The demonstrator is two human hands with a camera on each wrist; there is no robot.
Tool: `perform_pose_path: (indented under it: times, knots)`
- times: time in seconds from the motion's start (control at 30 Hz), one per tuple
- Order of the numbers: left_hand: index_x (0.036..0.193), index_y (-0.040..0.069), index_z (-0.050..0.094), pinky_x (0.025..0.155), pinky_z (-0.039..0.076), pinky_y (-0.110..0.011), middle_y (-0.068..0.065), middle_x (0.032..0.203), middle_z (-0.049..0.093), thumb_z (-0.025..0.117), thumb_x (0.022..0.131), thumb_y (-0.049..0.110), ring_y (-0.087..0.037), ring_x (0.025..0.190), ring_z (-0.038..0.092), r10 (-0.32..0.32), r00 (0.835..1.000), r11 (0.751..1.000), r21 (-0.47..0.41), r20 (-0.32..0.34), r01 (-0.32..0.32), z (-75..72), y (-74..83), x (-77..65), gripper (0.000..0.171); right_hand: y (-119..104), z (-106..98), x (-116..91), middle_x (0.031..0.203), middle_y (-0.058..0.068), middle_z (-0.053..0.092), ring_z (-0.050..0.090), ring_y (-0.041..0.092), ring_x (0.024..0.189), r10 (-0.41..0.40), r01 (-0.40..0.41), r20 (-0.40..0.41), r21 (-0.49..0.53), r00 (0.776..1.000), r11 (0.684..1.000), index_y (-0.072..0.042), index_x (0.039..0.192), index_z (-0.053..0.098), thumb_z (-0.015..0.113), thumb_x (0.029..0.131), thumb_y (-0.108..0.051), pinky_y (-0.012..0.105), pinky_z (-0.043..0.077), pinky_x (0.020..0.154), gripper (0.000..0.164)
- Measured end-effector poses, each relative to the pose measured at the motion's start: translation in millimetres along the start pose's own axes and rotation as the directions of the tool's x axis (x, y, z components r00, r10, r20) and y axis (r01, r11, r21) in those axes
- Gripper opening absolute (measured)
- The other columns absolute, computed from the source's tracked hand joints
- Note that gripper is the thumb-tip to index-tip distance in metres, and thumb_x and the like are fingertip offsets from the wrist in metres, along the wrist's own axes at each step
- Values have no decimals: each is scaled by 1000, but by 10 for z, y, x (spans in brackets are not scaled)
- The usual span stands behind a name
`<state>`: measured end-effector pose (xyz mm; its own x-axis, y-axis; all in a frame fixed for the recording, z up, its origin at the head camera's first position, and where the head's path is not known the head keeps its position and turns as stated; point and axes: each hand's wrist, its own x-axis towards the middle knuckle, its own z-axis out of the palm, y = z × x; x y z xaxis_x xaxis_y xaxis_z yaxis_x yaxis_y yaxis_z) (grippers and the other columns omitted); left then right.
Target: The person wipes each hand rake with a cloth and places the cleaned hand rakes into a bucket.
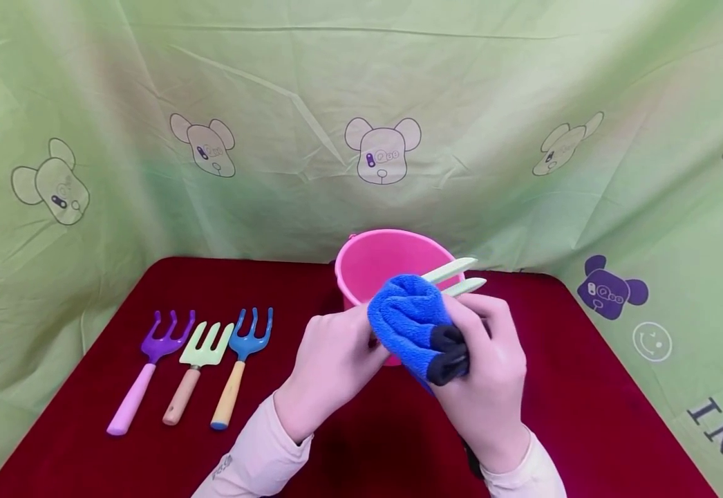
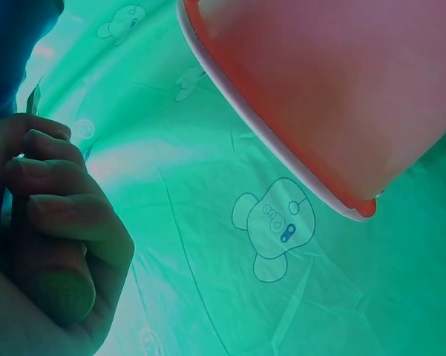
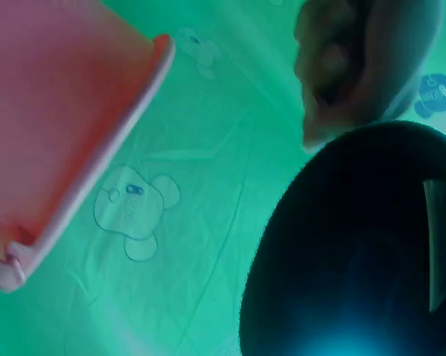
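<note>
Both hands are together in front of the pink bucket in the head view. My left hand [image 1: 336, 360] grips the handle of a hand fork [image 1: 455, 271]; two pale green prongs of it stick out past the cloth to the upper right. The rounded green handle end [image 2: 63, 293] shows below the curled fingers in the left wrist view. Folded in my right hand [image 1: 489, 366] is a blue plush cloth [image 1: 408, 304] with black edging, wrapped over the fork's head and hiding its middle. In the right wrist view the cloth [image 3: 334, 245] looks dark and large.
Behind the hands stands the pink bucket [image 1: 340, 273] on a dark red tabletop [image 1: 361, 449]. At left lie three hand forks in a row: purple [image 1: 164, 344], pale green [image 1: 206, 351] and blue [image 1: 249, 342]. A green printed curtain [image 1: 274, 104] encloses the table's back and sides.
</note>
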<state>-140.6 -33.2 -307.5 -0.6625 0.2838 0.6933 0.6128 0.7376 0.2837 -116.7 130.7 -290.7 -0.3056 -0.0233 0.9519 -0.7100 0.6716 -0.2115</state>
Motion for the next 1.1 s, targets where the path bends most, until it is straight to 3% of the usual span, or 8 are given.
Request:
perform_pose_path:
  times: [0.07, 0.33, 0.7, 1.1]
  knots:
    - [62, 19, 47, 39, 25, -19, 6, 47, 46, 72, 79, 24, -5, 40, 41, 4, 1000, 1000, 0, -5, -4, -3, 0, -6, 31, -7, 20, -14, 92, 25, 63, 63, 28, 82, -2, 2, 25, 2, 1000, 1000, 4, 100, 72, 66, 85, -38, 36, 50, 71, 44]
    - [64, 17, 50, 36, 35, -24, 4, 47, 51, 73, 75, 19, -6, 40, 48, 45, 999, 999, 15, -23, -45, -5, 12, -8, 26, -5, 42, -16, 89, 24, 64, 63, 27, 80, -33, 34, 15, -63, 999, 997, 3, 97, 72, 63, 87, -39, 38, 51, 66, 44]
    - [65, 17, 52, 36, 39, -24, 4, 48, 55, 75, 76, 21, -7, 43, 54, 69, 997, 997, 22, -39, -68, -22, 6, -3, 25, 18, 58, -21, 90, 25, 64, 63, 30, 81, -54, 54, 3, -36, 999, 998, 4, 99, 72, 65, 86, -33, 41, 51, 66, 40]
    - [64, 17, 48, 36, 29, -21, 6, 46, 47, 74, 76, 20, -6, 39, 44, 90, 994, 996, 30, -57, -88, -25, 7, -6, 28, 12, 48, -4, 90, 24, 64, 63, 30, 84, -60, 61, 14, -48, 998, 997, 4, 102, 70, 69, 82, -37, 43, 53, 69, 46]
